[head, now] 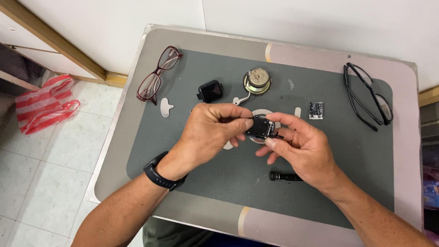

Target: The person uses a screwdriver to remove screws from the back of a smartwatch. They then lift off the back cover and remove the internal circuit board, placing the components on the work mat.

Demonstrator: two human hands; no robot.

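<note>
- Held over the middle of the dark grey work mat: a small square black device body with a pale rim, raised slightly off the surface.
- Left hand, black band on its wrist: fingers curled and closed on the left edge of the device body, thumb on the near side.
- Right hand: thumb and forefinger pinched on the right edge of the same body — remaining fingers loosely bent beneath it.
- Just behind the hands: a small black square screen module, lying flat on the mat.
- Right of that module: a round brass-coloured metal part with a pale centre, near the mat's far edge.
- Far left on the mat: red-framed spectacles, folded open.
- Far right: black-framed spectacles, partly over the mat's edge.
- Between the right hand and the black spectacles: a tiny square circuit board.
- Near the right wrist, toward the table's front: a short black cylindrical tool, lying on its side.
- On the tiled floor at left — a red-and-white striped plastic bag.
</note>
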